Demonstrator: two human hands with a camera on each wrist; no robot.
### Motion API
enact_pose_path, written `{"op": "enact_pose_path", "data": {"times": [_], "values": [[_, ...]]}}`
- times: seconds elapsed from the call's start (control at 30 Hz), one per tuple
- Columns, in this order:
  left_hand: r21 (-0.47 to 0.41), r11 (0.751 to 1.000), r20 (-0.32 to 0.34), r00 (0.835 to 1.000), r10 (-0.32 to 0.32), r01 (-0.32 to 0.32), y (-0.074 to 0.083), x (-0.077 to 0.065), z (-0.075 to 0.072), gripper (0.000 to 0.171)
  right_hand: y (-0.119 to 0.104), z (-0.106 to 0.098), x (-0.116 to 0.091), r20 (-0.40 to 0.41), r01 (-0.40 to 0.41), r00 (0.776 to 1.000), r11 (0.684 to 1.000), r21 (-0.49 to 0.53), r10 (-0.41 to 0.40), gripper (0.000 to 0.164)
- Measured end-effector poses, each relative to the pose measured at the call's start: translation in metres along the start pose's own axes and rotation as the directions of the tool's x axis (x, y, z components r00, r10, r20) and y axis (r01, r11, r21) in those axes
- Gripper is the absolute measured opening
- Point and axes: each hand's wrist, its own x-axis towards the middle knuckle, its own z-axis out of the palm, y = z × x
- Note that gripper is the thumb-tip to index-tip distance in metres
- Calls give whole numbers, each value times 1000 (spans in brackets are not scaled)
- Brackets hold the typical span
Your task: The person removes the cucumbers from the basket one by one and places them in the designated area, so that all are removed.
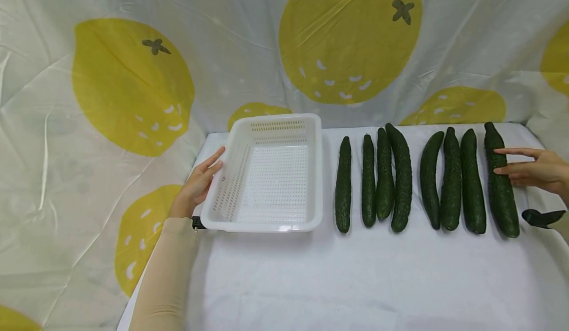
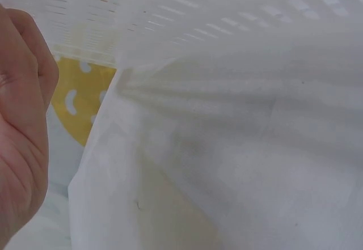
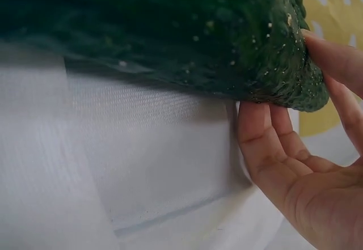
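My left hand [image 1: 198,182] holds the left side of a white plastic basket [image 1: 317,173], with fingers at its rim. In the left wrist view, the curled left hand [image 2: 22,108] is beside the slotted basket wall [image 2: 227,26]; its fingertips are hidden. At the far right, my right hand [image 1: 535,169] grips the upper half of a dark green cucumber [image 1: 504,202], the last in a row. The right wrist view shows the thumb and fingers [image 3: 258,128] on opposite sides of that bumpy cucumber [image 3: 187,40].
Several more cucumbers lie lengthwise between the basket and my right hand, including a short one [image 1: 343,187], a curved one [image 1: 401,183] and another [image 1: 473,187]. A white cloth [image 1: 338,281] covers the table. A lemon-print curtain [image 1: 240,39] hangs behind and at the left.
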Motion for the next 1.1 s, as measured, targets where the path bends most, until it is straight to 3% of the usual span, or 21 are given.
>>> {"op": "enact_pose_path", "data": {"times": [0.4, 0.9, 1.1], "values": [[-39, 999, 13, 1000, 5, -4, -3, 0, 0, 55, -2, 3, -2, 35, 4, 999, 1000, 12, -4, 49], [-30, 1000, 14, 1000, -1, 1, -3, 1, -1, 56, 1, 4, -1, 12, 38, 999, 999, 2, -38, 47], [-42, 999, 7, 1000, 8, -8, -1, 1, 0, 54, -1, 4, -3, 0, 61, 998, 992, 112, -61, 49]]}}
